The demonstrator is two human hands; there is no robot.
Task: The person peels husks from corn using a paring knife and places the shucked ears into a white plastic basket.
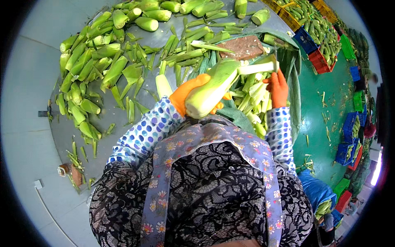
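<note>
My left hand (189,91), in an orange glove, grips a large ear of corn (213,86) in its pale green husk. Its fingertips show on the ear's far side. The ear lies slanted, with its narrow whitish shank (257,68) pointing right. My right hand (279,89), gloved in orange too, is closed on a knife (275,60), whose narrow blade stands upright at the end of the shank; its handle is mostly hidden. Cut husk and stalk pieces (251,95) lie below the shank, by a green cloth (294,68). A reddish brick (242,48) lies just beyond the ear.
Many husked-in ears (80,61) and loose green leaves (191,55) cover parts of a round grey metal table (123,148). At right, crates (321,61) of ears stand on the green floor (318,117). Another person (328,228) and a blue sack (314,188) are at lower right.
</note>
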